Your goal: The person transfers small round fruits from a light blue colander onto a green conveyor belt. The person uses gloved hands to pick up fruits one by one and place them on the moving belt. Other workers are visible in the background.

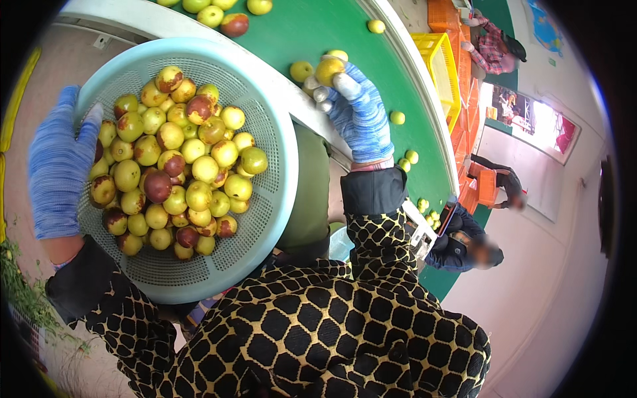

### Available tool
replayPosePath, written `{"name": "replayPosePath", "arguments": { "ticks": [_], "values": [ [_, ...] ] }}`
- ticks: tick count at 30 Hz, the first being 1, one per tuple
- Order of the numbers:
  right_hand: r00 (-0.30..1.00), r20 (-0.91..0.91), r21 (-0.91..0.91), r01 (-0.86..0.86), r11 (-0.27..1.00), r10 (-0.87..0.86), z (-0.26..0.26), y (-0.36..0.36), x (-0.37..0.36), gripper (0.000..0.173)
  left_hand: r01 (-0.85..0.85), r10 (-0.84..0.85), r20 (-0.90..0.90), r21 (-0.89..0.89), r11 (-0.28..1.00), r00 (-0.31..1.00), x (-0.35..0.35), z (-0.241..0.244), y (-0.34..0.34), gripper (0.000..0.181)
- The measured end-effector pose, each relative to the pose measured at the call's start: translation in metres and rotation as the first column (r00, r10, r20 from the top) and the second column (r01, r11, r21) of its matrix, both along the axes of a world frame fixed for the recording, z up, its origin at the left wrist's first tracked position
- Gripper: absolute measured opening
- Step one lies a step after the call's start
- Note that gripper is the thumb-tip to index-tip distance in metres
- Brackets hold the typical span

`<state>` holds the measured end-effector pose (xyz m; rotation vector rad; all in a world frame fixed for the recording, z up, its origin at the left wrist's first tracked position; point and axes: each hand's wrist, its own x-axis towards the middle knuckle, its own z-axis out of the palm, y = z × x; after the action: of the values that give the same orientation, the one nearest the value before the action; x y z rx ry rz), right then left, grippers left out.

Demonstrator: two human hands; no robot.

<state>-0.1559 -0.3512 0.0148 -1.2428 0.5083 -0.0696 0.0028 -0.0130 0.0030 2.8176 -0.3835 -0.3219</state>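
Note:
My left hand (62,159), in a blue knitted glove, grips the rim of a light blue plastic basket (286,199) at its left side. Inside lies a heap of jujube-like fruits (169,135), yellow-green with red-brown patches, some wholly dark red. Over a green conveyor belt (348,30), my right hand (361,114), gloved alike, holds a yellow-green fruit (329,71) between its fingertips. Close beside those fingers are a green fruit (301,71) on the belt and another (338,54), partly hidden behind the held one. A further fruit is mostly covered by the fingers.
More fruits (210,16) lie on the belt at the top and along its right part. Beyond the belt's white edge stand a yellow crate (450,74) and orange crates (443,15). Several people are further off; one person (463,244) sits near the belt's far end.

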Motion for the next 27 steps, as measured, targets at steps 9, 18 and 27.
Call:
{"name": "replayPosePath", "arguments": {
  "ticks": [9,18,27],
  "values": [
    [0.994,-0.031,0.082,0.104,0.991,-0.101,-0.017,-0.016,0.01,0.045,0.067,-0.063,0.073,-0.05,0.997,0.995,-0.005,-0.004,0.004,0.044],
    [0.984,-0.174,-0.786,-0.119,0.607,-0.033,-0.019,-0.009,0.046,0.042,0.109,-0.104,0.155,-0.024,0.994,0.982,-0.008,-0.007,0.006,0.045],
    [0.987,-0.16,-0.966,-0.159,0.204,0.009,-0.014,-0.006,0.021,0.04,0.086,-0.079,0.12,-0.06,0.994,0.99,-0.01,-0.01,0.001,0.046]
  ]
}}
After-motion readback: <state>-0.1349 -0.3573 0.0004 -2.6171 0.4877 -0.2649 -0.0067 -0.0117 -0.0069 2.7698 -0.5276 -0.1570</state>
